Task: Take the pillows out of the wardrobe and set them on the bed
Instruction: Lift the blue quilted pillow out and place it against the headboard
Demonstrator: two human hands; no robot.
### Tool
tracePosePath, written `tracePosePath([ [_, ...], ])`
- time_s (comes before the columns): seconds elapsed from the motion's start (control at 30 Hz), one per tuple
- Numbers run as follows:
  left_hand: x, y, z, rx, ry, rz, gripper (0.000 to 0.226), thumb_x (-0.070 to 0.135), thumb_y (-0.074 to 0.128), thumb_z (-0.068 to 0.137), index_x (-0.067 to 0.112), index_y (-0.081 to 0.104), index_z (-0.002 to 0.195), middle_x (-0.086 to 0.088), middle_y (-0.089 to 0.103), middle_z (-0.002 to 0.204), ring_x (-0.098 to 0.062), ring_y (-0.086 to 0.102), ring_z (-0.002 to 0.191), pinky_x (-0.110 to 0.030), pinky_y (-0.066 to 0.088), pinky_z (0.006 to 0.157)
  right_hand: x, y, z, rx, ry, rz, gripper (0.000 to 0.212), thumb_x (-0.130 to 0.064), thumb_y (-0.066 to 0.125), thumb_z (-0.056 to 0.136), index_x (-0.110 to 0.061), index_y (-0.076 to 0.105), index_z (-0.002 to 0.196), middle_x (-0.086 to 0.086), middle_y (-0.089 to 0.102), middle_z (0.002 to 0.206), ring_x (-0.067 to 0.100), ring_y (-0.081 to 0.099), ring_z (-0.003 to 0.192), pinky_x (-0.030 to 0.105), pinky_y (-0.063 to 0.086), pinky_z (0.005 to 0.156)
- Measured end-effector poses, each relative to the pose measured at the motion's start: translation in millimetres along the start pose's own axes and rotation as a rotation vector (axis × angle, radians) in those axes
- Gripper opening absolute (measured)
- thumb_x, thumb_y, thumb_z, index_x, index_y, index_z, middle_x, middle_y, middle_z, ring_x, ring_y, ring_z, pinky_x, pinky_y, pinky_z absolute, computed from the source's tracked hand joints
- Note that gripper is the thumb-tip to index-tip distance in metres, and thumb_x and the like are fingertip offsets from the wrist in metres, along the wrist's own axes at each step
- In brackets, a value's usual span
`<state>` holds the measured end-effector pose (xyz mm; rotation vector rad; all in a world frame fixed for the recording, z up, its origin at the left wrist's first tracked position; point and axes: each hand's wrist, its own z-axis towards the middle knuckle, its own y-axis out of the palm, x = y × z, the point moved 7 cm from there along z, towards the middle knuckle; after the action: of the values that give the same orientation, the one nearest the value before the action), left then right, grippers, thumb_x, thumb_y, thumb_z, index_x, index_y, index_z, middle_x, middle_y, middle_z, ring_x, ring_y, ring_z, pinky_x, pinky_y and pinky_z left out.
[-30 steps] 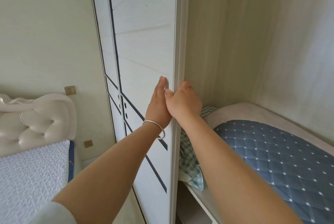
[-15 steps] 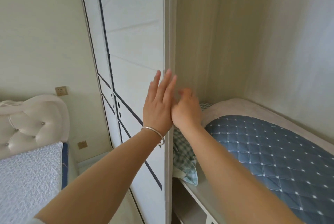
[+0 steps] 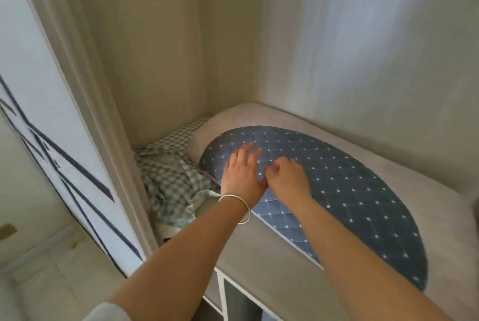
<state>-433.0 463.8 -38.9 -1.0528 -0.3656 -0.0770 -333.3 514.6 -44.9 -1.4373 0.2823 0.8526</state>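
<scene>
left hand [image 3: 242,173] flat, fingers spread on blue pillow [image 3: 337,191] | right hand [image 3: 287,178] beside it, fingers curled, grip unclear

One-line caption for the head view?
Both hands, left and right, reach onto the blue quilted pillow inside the wardrobe.

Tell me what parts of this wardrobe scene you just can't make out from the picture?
- Head view: whether the left hand and right hand grip the blue quilted pillow or merely rest on it; both are motion-blurred.
- The checked fabric: pillow or loose cloth, unclear; it is crumpled and partly behind the pillow and left forearm.
- The sliding door pattern: smeared by blur, cut by the left edge.
- The compartment below the shelf: dark, cut by the bottom edge.
</scene>
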Motion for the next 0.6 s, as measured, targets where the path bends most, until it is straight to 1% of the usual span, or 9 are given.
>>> tracePosePath([
  [0.1, 14, 48, 5, -0.068, -0.084, -0.106, 0.066, 0.041, 0.056, 0.087, 0.017, 0.031, 0.143, -0.003, 0.025, 0.153, -0.024, 0.023, 0.138, -0.036, 0.022, 0.114, 53, -15, 8, 0.065, 0.053, -0.131, 0.035, -0.034, 0.049, 0.09, -0.012, 0.057, 0.116, 0.014, 0.053, 0.123, 0.032, 0.041, 0.119, 0.04, 0.036, 0.097],
  [0.17, 17, 75, 3, -0.088, -0.206, -0.237, 0.073, 0.04, 0.059, 0.086, 0.017, 0.025, 0.146, -0.004, 0.02, 0.155, -0.024, 0.019, 0.141, -0.038, 0.02, 0.116, 83, -23, 12, 0.095, 0.072, -0.198, 0.042, -0.036, 0.048, 0.091, -0.014, 0.051, 0.127, 0.011, 0.049, 0.133, 0.03, 0.036, 0.126, 0.041, 0.035, 0.102],
  [0.23, 14, 94, 2, -0.05, -0.385, -0.379, 0.084, 0.042, 0.062, 0.084, 0.018, 0.015, 0.149, -0.007, 0.011, 0.157, -0.028, 0.012, 0.144, -0.044, 0.019, 0.116, 108, -29, 18, 0.115, 0.092, -0.246, 0.048, -0.037, 0.046, 0.092, -0.015, 0.044, 0.135, 0.008, 0.043, 0.142, 0.028, 0.031, 0.132, 0.042, 0.033, 0.105],
  [0.3, 10, 110, 4, -0.031, -0.612, -0.468, 0.094, 0.048, 0.063, 0.081, 0.022, 0.006, 0.15, -0.008, 0.001, 0.158, -0.031, 0.005, 0.144, -0.049, 0.018, 0.115, 129, -30, 25, 0.1, 0.114, -0.326, 0.052, -0.039, 0.041, 0.094, -0.017, 0.036, 0.141, 0.006, 0.033, 0.151, 0.026, 0.024, 0.139, 0.041, 0.027, 0.111],
  [0.37, 9, 121, 11, -0.039, -0.773, -0.501, 0.101, 0.056, 0.063, 0.077, 0.026, 0.0, 0.15, -0.006, -0.006, 0.159, -0.032, -0.001, 0.144, -0.057, 0.019, 0.111, 146, -24, 32, 0.064, 0.108, -0.424, 0.056, -0.044, 0.034, 0.095, -0.021, 0.026, 0.146, 0.005, 0.02, 0.157, 0.025, 0.014, 0.145, 0.04, 0.014, 0.118],
  [0.43, 9, 129, 21, -0.05, -0.883, -0.514, 0.106, 0.06, 0.064, 0.074, 0.027, -0.004, 0.149, -0.004, -0.012, 0.159, -0.033, -0.006, 0.144, -0.06, 0.015, 0.109, 152, -19, 44, 0.045, 0.077, -0.492, 0.059, -0.047, 0.028, 0.096, -0.024, 0.018, 0.148, 0.003, 0.011, 0.159, 0.024, 0.007, 0.147, 0.041, 0.005, 0.119],
  [0.53, 2, 144, 18, -0.063, -1.073, -0.551, 0.114, 0.062, 0.068, 0.068, 0.033, -0.009, 0.148, -0.003, -0.018, 0.158, -0.036, -0.011, 0.144, -0.058, 0.012, 0.111, 155, -18, 72, 0.006, 0.049, -0.518, 0.059, -0.051, 0.024, 0.095, -0.027, 0.015, 0.148, 0.002, 0.009, 0.16, 0.023, 0.004, 0.147, 0.044, 0.003, 0.119],
  [0.6, -5, 153, 8, -0.057, -1.169, -0.578, 0.121, 0.066, 0.071, 0.06, 0.041, -0.011, 0.146, -0.003, -0.02, 0.157, -0.04, -0.008, 0.143, -0.059, 0.013, 0.11, 162, -20, 91, -0.032, 0.041, -0.522, 0.061, -0.054, 0.023, 0.094, -0.029, 0.015, 0.148, 0.0, 0.009, 0.16, 0.023, 0.004, 0.147, 0.045, 0.004, 0.119],
])
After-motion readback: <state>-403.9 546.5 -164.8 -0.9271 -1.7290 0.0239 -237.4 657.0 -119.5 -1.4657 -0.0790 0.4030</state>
